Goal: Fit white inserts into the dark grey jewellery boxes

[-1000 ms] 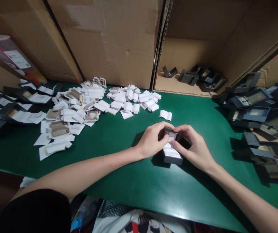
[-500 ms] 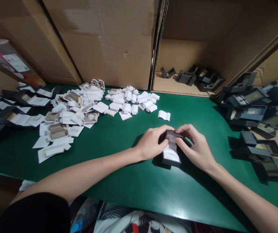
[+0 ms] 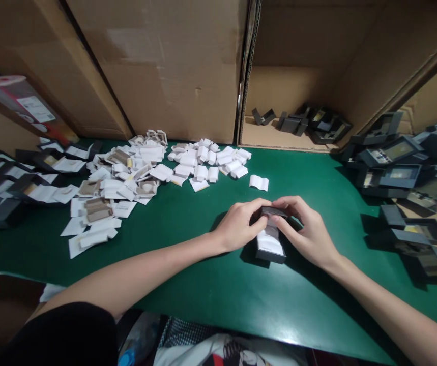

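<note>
A small dark box (image 3: 270, 256) with a white folded paper insert (image 3: 269, 241) in it lies on the green table (image 3: 210, 300) in front of me. My left hand (image 3: 243, 223) grips the far end of the box from the left, thumb at the insert and fingers around the dark lid part. From the right, my right hand (image 3: 304, 229) closes on the same end with thumb and fingertips. The fingertips of both hands nearly meet there and partly cover that end. Just beyond the hands lies a single white folded paper piece (image 3: 259, 183).
Piles of white and grey folded paper pieces (image 3: 126, 178) spread across the left and middle. Opened dark boxes with white inserts (image 3: 46, 190) stand at far left. More dark boxes (image 3: 397, 175) are heaped at right, others inside an open cardboard carton (image 3: 287, 140) behind.
Both hands stay on the box's far end, and the dark lid part there has tilted a little. The whole view has shifted slightly.
</note>
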`<state>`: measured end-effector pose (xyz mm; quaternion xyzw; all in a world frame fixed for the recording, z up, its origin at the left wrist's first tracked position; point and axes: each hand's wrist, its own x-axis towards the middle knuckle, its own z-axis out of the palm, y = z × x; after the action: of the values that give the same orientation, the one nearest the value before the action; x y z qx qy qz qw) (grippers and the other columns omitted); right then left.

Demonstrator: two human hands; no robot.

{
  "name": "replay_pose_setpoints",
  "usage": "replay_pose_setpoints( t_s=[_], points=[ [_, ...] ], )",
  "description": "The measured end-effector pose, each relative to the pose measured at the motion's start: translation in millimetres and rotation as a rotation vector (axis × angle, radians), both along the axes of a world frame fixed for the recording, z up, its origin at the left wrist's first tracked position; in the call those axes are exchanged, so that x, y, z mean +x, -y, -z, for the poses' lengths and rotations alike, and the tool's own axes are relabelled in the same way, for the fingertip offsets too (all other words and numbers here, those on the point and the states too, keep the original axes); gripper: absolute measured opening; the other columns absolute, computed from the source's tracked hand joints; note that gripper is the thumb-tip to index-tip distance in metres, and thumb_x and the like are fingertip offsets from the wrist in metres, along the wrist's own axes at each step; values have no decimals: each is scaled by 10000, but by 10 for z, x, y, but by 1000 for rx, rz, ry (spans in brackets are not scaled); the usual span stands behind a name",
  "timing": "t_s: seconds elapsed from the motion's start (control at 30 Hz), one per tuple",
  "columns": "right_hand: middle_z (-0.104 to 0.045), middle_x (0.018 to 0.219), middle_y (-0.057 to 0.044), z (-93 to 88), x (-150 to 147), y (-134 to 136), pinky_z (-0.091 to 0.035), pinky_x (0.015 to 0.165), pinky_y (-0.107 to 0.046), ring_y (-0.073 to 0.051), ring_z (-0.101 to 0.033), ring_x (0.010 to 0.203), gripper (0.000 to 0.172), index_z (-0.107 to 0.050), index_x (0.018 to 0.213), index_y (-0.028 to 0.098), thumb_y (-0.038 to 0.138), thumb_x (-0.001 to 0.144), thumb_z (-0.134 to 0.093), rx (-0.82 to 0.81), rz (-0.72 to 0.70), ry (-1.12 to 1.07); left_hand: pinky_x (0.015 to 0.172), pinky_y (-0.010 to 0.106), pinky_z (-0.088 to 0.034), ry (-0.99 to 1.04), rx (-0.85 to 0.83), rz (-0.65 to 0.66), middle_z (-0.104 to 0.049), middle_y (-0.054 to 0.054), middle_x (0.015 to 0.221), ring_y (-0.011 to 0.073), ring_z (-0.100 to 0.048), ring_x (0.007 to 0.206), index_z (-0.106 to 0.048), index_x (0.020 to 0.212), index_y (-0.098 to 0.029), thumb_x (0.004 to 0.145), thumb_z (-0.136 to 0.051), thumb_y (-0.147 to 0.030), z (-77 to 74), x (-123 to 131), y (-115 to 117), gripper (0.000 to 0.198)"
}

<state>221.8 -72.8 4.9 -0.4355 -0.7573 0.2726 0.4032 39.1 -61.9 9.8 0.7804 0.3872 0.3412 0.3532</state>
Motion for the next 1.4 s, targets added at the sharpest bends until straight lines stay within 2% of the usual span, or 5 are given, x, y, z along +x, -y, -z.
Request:
replay_pose_setpoints(
  t_s=[0.4, 0.9, 1.2, 1.3, 1.4],
  points=[
    [-698, 1003, -36, -102, 249, -206, -421, 869, -376, -231, -617, 947, 470, -639, 572, 231, 298, 934, -347, 42, 190, -88, 609, 199, -416, 33, -87, -49, -663, -1, 814, 103, -542, 648, -636, 1047, -172, 819, -492, -181, -23, -43, -4, 270],
    [-715, 1043, 41, -150, 278, -223, -406, 878, -377, -243, -555, 1106, 447, -343, 273, 241, 171, 711, -394, 23, 190, 20, 667, 216, -439, -39, -75, 20, -682, 4, 887, 121, -586, 718, -639, 1054, -194, 820, -490, -190, 5, -65, 27, 277],
    [-739, 902, -14, -162, 173, -179, -429, 868, -364, -227, -632, 942, 453, -440, 358, 237, 229, 809, -408, -37, 180, -75, 641, 205, -421, -46, -67, 24, -663, -3, 842, 111, -553, 686, -636, 1066, -192, 822, -492, -192, -8, -72, 21, 283],
    [-737, 850, -25, -130, 125, -181, -428, 873, -378, -228, -649, 904, 243, -641, 753, 240, 327, 870, -445, -112, 157, -144, 655, 207, -426, -43, -72, 34, -667, 2, 877, 115, -564, 708, -631, 1080, -193, 822, -493, -194, -7, -70, 17, 292],
    [-692, 628, 18, -78, 112, -201, -445, 843, -362, -218, -661, 876, 157, -506, 992, 258, 356, 869, -495, -210, 171, -304, 657, 210, -430, -41, -74, 33, -673, 5, 886, 119, -575, 717, -628, 1086, -194, 821, -493, -195, 1, -71, 17, 297]
  ],
)
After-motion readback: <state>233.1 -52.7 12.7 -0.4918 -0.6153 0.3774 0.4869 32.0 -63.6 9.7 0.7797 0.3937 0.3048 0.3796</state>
